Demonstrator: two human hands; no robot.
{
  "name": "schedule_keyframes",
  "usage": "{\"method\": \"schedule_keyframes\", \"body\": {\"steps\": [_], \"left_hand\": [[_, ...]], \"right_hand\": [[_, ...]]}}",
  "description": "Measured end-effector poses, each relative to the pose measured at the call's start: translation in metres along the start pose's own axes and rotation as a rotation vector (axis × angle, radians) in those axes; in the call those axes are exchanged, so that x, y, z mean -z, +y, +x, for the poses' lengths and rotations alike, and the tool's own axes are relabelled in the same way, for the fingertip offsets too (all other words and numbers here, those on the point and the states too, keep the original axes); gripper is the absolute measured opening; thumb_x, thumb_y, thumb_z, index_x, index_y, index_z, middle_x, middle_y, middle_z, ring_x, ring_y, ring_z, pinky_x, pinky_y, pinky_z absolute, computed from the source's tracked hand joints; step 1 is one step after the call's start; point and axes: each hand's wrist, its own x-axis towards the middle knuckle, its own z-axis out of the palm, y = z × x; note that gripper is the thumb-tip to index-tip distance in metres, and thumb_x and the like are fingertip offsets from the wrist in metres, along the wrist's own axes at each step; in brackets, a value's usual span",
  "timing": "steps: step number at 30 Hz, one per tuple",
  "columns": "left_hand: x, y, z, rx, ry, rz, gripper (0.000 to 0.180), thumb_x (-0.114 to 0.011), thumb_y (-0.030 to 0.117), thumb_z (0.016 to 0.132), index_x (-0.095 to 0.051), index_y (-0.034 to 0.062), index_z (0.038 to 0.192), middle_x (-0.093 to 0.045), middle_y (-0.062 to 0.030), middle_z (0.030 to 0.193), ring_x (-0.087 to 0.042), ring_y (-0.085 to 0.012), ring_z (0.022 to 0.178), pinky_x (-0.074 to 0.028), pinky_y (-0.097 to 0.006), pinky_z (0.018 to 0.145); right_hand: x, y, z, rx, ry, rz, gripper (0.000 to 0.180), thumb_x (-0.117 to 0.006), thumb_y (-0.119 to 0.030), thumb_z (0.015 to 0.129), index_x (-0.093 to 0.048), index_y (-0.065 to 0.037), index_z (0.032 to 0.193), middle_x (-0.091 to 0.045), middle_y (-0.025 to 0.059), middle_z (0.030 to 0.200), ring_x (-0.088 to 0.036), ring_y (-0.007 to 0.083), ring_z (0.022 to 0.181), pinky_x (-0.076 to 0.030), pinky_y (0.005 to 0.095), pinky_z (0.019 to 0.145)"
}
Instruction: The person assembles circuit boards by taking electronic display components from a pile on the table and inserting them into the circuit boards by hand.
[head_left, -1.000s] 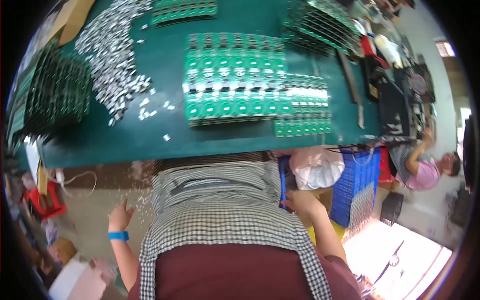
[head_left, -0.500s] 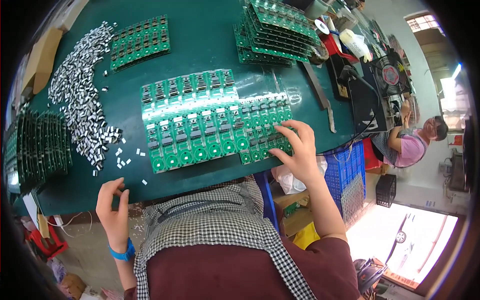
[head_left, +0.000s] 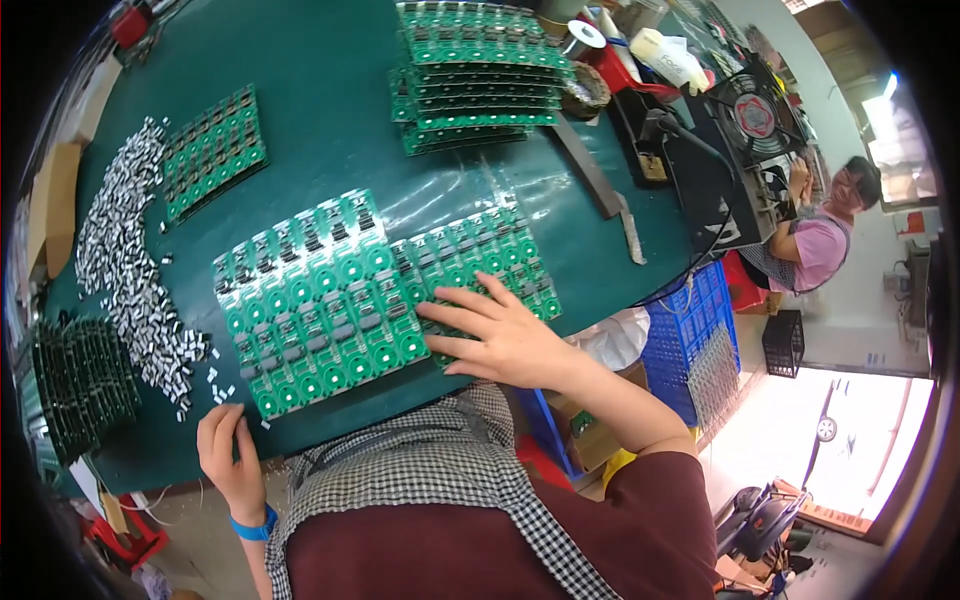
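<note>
My right hand (head_left: pixel 500 338) lies with outstretched fingers over the near part of a green circuit board panel (head_left: pixel 482 245), its fingertips at the seam with a second panel. That second green circuit board panel (head_left: pixel 318 310), on the left, carries rows of dark and grey components and white-centred rings. My left hand (head_left: pixel 232 462) is at the table's front edge, fingers curled and thumb close to the index finger. Whether a small part is between them is too small to see. Beside its fingertips lie several loose small white-and-silver components (head_left: pixel 222 390), apart from a large pile (head_left: pixel 140 290).
Stacked circuit boards stand at the back (head_left: pixel 480 85) and at the left edge (head_left: pixel 85 385). Another small stack (head_left: pixel 215 150) lies behind the pile. At right are a dark metal bar (head_left: pixel 588 170), a black fan (head_left: pixel 752 110) and a blue crate (head_left: pixel 690 320). A co-worker (head_left: pixel 815 240) sits beyond.
My right hand has moved left across the right-hand panel and its fingers have stretched out. My left hand's fingers have drawn closer together near the table edge. The view has shifted.
</note>
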Motion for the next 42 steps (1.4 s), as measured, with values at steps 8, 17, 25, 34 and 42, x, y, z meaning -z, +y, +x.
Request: {"method": "schedule_keyframes", "body": {"steps": [8,17,25,34,42], "left_hand": [[-0.007,-0.010,0.005,0.078,0.002,-0.024,0.019,-0.056,-0.011,0.081,-0.062,-0.0042,0.098,-0.061,-0.0155,0.098,-0.059,-0.0292,0.090,-0.047,-0.035,0.080],[-0.029,-0.082,-0.024,0.021,-0.005,0.080,0.026,-0.056,-0.003,0.086,-0.060,-0.0059,0.111,-0.059,-0.0237,0.113,-0.056,-0.0381,0.109,-0.042,-0.042,0.096],[-0.023,-0.030,0.004,-0.165,0.040,0.111,0.014,-0.064,0.004,0.086,-0.067,-0.0033,0.098,-0.063,-0.0220,0.100,-0.061,-0.0367,0.089,-0.050,-0.042,0.081],[-0.022,-0.042,0.002,0.029,0.025,0.031,0.023,-0.055,-0.005,0.084,-0.064,-0.0022,0.104,-0.062,-0.0192,0.101,-0.059,-0.0353,0.093,-0.046,-0.039,0.085],[-0.015,-0.013,0.016,0.200,0.098,-0.279,0.025,-0.063,-0.006,0.078,-0.065,0.0022,0.102,-0.062,-0.0126,0.095,-0.061,-0.0289,0.086,-0.049,-0.034,0.075]], "right_hand": [[-0.005,0.023,0.000,-0.019,0.016,0.037,0.042,-0.065,-0.032,0.083,-0.055,-0.017,0.121,-0.046,0.0058,0.138,-0.043,0.0261,0.128,-0.033,0.0524,0.105],[-0.001,0.029,0.004,0.053,0.085,-0.036,0.047,-0.070,-0.038,0.077,-0.056,-0.015,0.115,-0.049,0.0120,0.124,-0.043,0.0310,0.124,-0.036,0.0559,0.099],[0.009,0.043,-0.030,-0.021,0.135,-0.030,0.048,-0.066,-0.033,0.082,-0.054,-0.012,0.123,-0.049,0.0134,0.124,-0.043,0.0312,0.124,-0.031,0.0551,0.105],[0.027,0.059,-0.017,-0.149,0.044,0.053,0.051,-0.068,-0.028,0.074,-0.058,-0.011,0.121,-0.049,0.0146,0.124,-0.045,0.0339,0.119,-0.035,0.0489,0.099],[0.032,0.026,-0.021,-0.389,0.236,-0.117,0.048,-0.068,-0.006,0.075,-0.058,-0.004,0.122,-0.048,0.0187,0.134,-0.044,0.0376,0.126,-0.034,0.0451,0.104]]}}
